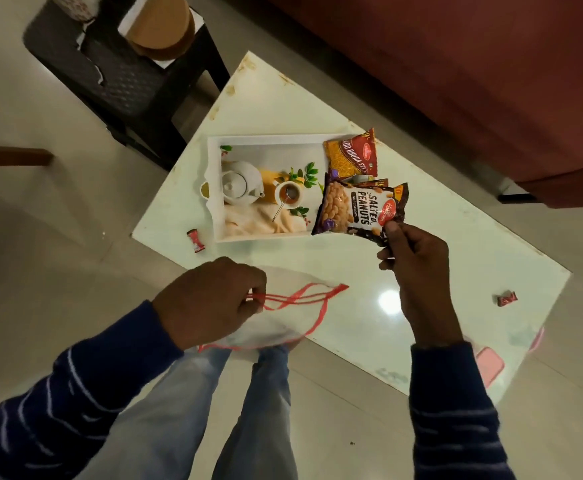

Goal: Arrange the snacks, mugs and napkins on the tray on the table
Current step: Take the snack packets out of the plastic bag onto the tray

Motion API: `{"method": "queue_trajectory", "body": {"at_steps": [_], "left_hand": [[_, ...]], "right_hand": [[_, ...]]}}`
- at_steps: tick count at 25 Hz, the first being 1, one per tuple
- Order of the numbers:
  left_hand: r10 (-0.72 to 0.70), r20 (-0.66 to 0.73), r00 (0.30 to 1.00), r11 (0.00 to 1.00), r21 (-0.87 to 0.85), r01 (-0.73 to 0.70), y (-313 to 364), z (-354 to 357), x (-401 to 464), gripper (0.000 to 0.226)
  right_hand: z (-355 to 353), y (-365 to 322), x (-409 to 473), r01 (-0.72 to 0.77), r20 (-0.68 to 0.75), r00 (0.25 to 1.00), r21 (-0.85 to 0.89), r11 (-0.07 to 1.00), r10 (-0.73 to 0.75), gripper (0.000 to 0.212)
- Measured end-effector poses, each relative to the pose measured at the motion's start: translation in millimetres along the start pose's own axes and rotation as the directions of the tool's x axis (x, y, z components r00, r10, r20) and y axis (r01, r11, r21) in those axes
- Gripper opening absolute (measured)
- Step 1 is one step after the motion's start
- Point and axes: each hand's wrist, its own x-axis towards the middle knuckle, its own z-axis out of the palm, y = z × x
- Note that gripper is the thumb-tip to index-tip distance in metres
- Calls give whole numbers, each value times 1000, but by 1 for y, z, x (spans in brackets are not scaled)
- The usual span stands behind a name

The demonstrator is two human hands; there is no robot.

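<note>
Right hand [418,258] pinches peanut packet [356,211] corner, packet overlapping tray [214,188] right end; left hand [210,303] grips bag [283,306] handles, table near edge.

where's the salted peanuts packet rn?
Head view, centre-right: the salted peanuts packet is pinched at its corner by the right hand, over the right end of the tray, just below the red bhujia packet.
</note>
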Motion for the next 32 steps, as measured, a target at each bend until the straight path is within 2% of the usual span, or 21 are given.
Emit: {"method": "queue_trajectory", "body": {"at_steps": [3,5,9,12,16,20,21,22,24,26,27,29,30,32], "left_hand": [[71,89,993,997,14,-72,0,-2,-3,4],[110,113,987,993,27,-114,1,-3,-2,9],[198,111,974,978,50,-205,2,1,4,14],[204,114,972,977,36,-209,-5,4,9,14],[188,97,977,982,-10,-188,-16,6,13,17],[189,32,981,982,-21,-188,-18,5,16,20],[189,11,982,982,-14,-189,-17,4,18,20],[185,-3,983,983,-9,-185,-17,1,19,20],[171,-24,985,985,-28,-172,-15,-8,19,17],[145,-47,988,987,-66,-148,-11,-22,18,14],[138,-65,988,986,-87,-144,-6,-31,15,13],[144,-107,984,979,-132,-157,7,-53,7,15],[150,-125,981,975,-145,-167,16,-66,1,17],[168,-158,973,971,-143,-191,37,-97,-13,17]], "right_hand": [[21,35,45,0,-10,1000,-146,989,-2,23],[35,55,74,-13,3,1000,-212,977,14,25],[47,87,127,-6,36,999,-314,949,18,27],[62,105,161,26,60,998,-379,925,-3,27],[71,115,184,-76,11,996,-336,939,85,29],[65,114,175,-1,-62,997,-594,805,-44,31],[62,112,167,19,-92,991,-607,794,-93,30],[58,110,157,20,-126,986,-561,828,-109,30],[46,103,127,-38,-141,990,-336,941,-10,28],[30,86,84,-127,1,992,-93,988,127,24],[18,73,59,-144,97,985,-11,990,144,24],[-8,40,6,-85,248,967,114,990,54,31],[-22,21,-21,-21,278,960,132,991,-17,42],[-45,-27,-72,227,245,944,-2,974,-220,86]]}}
